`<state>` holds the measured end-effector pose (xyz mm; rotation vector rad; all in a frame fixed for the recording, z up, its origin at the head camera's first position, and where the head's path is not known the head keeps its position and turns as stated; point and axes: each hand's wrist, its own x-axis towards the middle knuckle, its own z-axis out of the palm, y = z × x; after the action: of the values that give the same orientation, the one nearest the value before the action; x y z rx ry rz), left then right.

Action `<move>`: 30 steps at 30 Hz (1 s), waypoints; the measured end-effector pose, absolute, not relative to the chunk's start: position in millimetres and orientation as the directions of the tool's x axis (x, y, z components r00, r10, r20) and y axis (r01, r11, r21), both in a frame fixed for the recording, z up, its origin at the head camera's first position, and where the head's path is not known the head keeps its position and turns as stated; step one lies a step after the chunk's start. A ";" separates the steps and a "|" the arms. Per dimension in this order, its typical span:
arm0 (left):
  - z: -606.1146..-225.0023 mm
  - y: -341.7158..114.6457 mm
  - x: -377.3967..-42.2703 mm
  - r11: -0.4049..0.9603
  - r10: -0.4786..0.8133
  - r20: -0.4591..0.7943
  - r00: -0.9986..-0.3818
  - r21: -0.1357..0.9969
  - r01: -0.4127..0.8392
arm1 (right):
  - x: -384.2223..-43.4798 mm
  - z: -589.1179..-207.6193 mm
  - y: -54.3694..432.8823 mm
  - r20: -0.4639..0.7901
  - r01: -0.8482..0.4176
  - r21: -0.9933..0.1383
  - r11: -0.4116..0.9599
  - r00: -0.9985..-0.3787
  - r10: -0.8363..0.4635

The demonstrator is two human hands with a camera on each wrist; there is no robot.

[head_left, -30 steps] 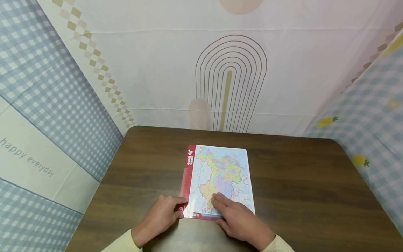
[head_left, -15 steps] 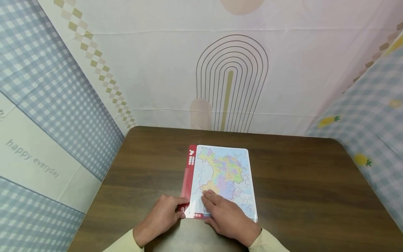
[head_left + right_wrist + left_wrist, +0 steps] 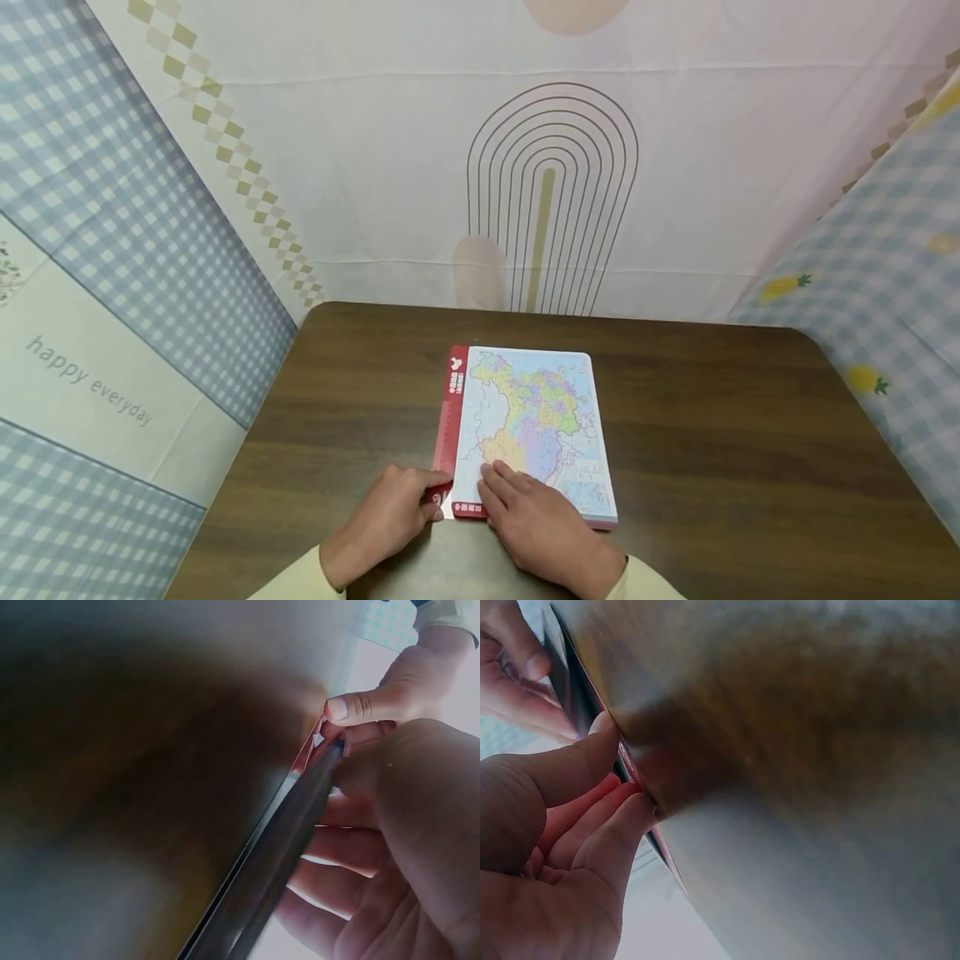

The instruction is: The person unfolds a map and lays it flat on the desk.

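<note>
A printed map [image 3: 525,400] with a red band down its left side lies on the table, long side away from me. My left hand [image 3: 386,517] pinches its near left corner between thumb and fingers. The fingers of my right hand [image 3: 536,525] lie together across the map's near part; its thumb is hidden in the head view. In the right wrist view that thumb [image 3: 367,769] is at the near edge of a dark-looking upper layer [image 3: 281,832], which stands slightly apart from the red layer [image 3: 304,754] beneath. My right hand seems to grip this upper layer.
The dark wooden table [image 3: 712,433] extends to both sides and behind the map. A pale patterned cloth [image 3: 375,167] hangs along its far edge. Blue checked cloth [image 3: 135,167] hangs at the left, and another with pineapples [image 3: 885,292] at the right.
My right hand has slid left along the map's near edge. That edge now looks slightly raised, with a reddish rim at the front right corner. My left hand keeps its pinch.
</note>
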<state>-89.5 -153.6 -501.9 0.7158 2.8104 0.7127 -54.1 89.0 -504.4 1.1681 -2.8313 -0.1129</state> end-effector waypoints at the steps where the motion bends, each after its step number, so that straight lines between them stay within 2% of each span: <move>1: -502.2 -153.6 -89.8 0.773 0.486 -0.028 -0.873 0.480 0.415 | -53.2 -503.7 90.0 0.038 -0.700 0.103 0.707 -0.707 -0.706; 9: -501.9 -153.3 -91.9 0.760 0.500 -0.053 -0.864 0.504 0.410 | -48.4 -495.4 101.4 0.008 -0.681 0.076 0.728 -0.730 -0.684; 13: -502.6 -154.3 -91.9 0.743 0.512 -0.016 -0.859 0.509 0.434 | -47.0 -489.6 112.4 0.015 -0.669 0.039 0.742 -0.742 -0.670; 23: -502.1 -159.1 -90.5 0.734 0.525 -0.015 -0.851 0.514 0.444 | -37.4 -485.9 150.9 0.135 -0.654 0.016 0.756 -0.748 -0.650; 30: -502.9 -159.3 -89.6 0.733 0.530 0.008 -0.848 0.498 0.463 | -32.0 -488.7 183.8 0.147 -0.618 -0.023 0.786 -0.779 -0.609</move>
<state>-89.6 -159.3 -502.9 0.8061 2.7979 0.7494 -32.0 183.8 -488.7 0.9817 -2.8433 0.1054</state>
